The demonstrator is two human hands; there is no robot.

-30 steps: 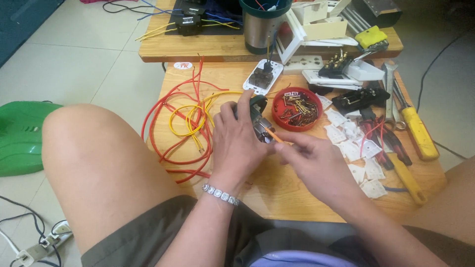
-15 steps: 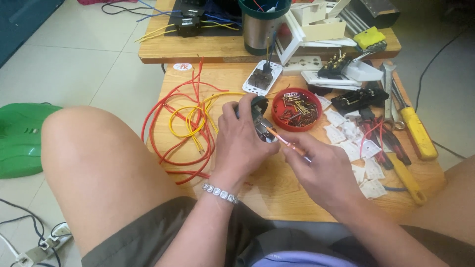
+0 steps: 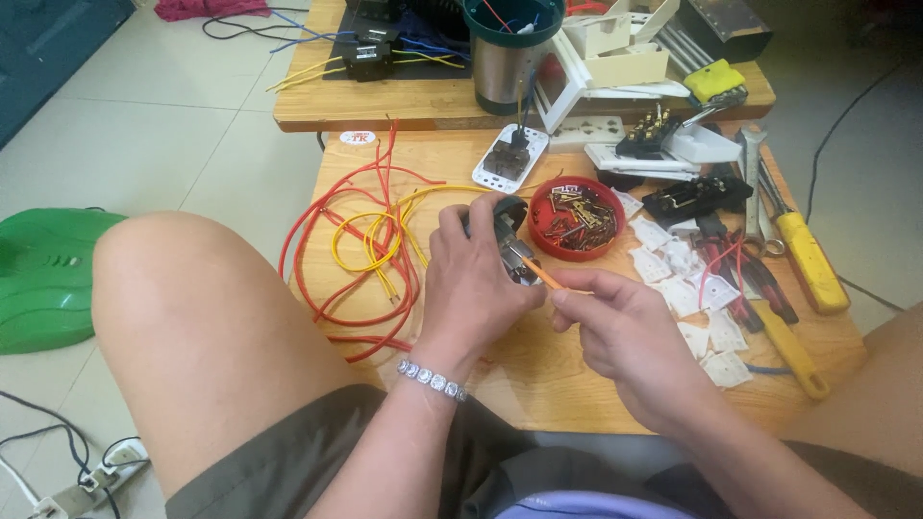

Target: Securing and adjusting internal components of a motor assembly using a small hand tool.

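My left hand (image 3: pixel 476 288) grips a small dark electrical part with metal contacts (image 3: pixel 510 245) over a low wooden table (image 3: pixel 538 375). My right hand (image 3: pixel 625 332) pinches a thin orange-handled screwdriver (image 3: pixel 545 279), its tip resting on the part. A red round lid (image 3: pixel 577 217) holding several small metal screws and contacts sits just beyond the part. Red and yellow wires (image 3: pixel 370 245) lie looped on the table to the left of my left hand.
A white socket plate (image 3: pixel 510 159) lies behind the lid. White plastic pieces (image 3: pixel 687 288), pliers and a yellow-handled screwdriver (image 3: pixel 812 259) lie at the right. A metal cup (image 3: pixel 510 58) stands on a second table behind. My bare knee (image 3: pixel 183 288) is at left, beside a green object (image 3: pixel 43 279).
My right hand drew slightly back to the right and then returned, bringing the screwdriver tip against the part. My left hand kept its hold.
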